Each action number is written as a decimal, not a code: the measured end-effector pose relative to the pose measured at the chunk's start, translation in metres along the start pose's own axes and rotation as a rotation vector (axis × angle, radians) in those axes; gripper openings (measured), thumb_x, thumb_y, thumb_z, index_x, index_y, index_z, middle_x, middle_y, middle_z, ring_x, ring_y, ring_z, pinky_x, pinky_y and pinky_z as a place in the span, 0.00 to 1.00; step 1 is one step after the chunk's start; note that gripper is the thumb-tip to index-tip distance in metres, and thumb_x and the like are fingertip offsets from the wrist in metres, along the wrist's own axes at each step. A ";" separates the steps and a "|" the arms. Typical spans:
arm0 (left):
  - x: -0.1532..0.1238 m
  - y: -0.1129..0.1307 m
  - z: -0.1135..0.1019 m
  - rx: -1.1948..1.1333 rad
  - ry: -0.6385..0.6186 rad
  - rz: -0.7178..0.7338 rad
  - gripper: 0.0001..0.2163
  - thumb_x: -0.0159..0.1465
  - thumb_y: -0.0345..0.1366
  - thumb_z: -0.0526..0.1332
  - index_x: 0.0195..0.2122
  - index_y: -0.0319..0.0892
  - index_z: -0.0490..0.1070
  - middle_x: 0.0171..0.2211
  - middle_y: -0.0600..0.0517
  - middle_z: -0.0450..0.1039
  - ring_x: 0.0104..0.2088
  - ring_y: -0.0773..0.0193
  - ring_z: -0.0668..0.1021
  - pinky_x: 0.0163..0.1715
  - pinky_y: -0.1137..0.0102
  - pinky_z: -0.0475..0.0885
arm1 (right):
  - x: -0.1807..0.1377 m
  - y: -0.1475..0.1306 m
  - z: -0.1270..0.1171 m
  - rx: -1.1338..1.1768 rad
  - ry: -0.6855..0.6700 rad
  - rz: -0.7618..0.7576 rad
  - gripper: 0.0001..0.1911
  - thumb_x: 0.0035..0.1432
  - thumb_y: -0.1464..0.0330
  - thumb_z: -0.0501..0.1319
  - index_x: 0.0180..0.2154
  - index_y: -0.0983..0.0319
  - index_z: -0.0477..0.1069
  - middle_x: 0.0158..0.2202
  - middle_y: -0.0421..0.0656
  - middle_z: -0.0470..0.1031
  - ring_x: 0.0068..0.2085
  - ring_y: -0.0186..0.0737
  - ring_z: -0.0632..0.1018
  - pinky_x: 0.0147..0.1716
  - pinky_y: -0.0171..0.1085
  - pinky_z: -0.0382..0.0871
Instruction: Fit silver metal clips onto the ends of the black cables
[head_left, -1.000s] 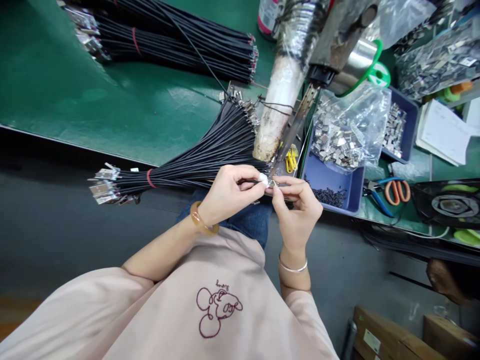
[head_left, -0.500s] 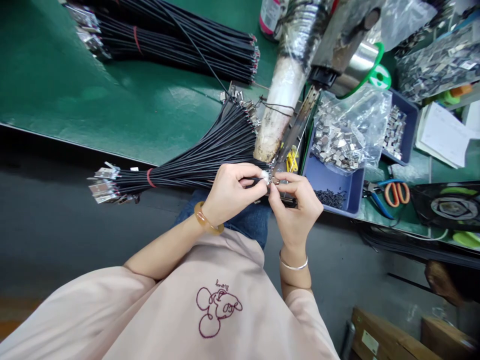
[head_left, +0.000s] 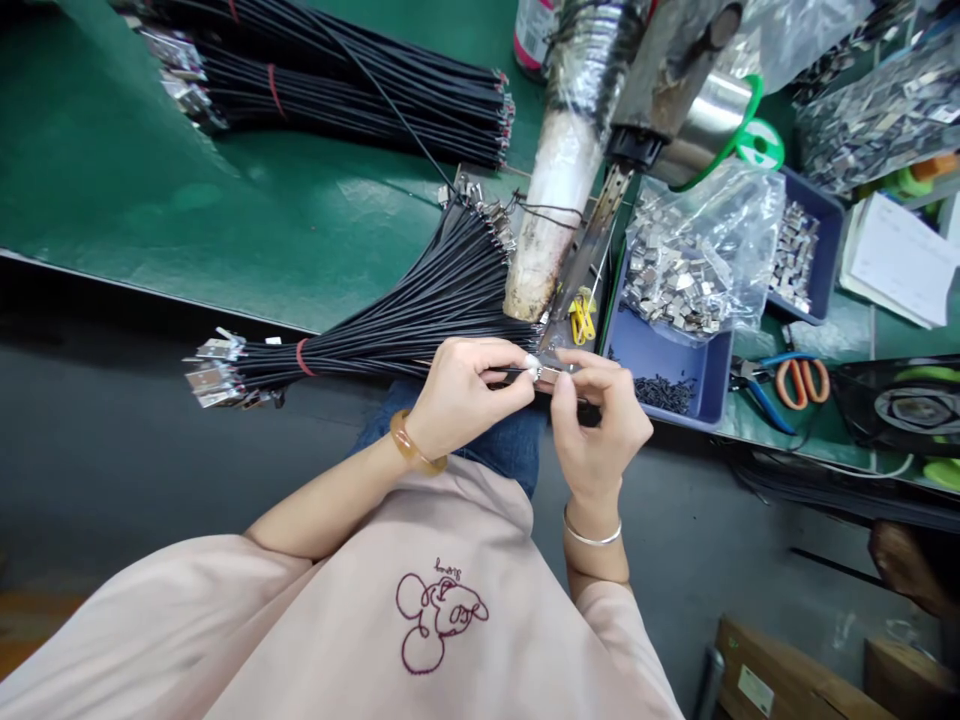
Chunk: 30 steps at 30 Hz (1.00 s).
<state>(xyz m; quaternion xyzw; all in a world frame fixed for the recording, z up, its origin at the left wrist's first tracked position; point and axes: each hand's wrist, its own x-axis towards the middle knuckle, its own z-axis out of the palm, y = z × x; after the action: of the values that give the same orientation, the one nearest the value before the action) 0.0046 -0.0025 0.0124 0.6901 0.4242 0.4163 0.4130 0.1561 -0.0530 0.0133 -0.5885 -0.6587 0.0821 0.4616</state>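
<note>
Black cable (head_left: 508, 371) lies pinched in left hand (head_left: 476, 388), metal connector (head_left: 551, 376) in right hand (head_left: 602, 415), shirt lettering (head_left: 448, 571) unclear.

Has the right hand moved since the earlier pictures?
Yes, slightly: the right hand has shifted rightward, its thumb now nearer the blue tray.

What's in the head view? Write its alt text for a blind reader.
A person's left hand pinches a black cable while the right hand touches a small metal piece at its end. Beside them, a red-banded cable bundle juts off a green workbench; rightward sits a blue tray.
</note>
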 end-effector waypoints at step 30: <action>-0.009 -0.011 -0.017 -0.344 -0.280 -0.188 0.03 0.57 0.30 0.62 0.29 0.36 0.73 0.24 0.54 0.70 0.23 0.72 0.70 0.25 0.77 0.68 | -0.019 -0.013 0.010 -0.237 -0.070 -0.103 0.05 0.64 0.70 0.63 0.42 0.59 0.74 0.24 0.33 0.73 0.23 0.27 0.73 0.27 0.30 0.65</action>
<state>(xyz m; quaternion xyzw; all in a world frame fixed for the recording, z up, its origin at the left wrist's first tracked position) -0.0166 -0.0034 0.0057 0.6178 0.3482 0.3425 0.6162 0.1371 -0.0684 0.0066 -0.6011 -0.7088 0.0004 0.3692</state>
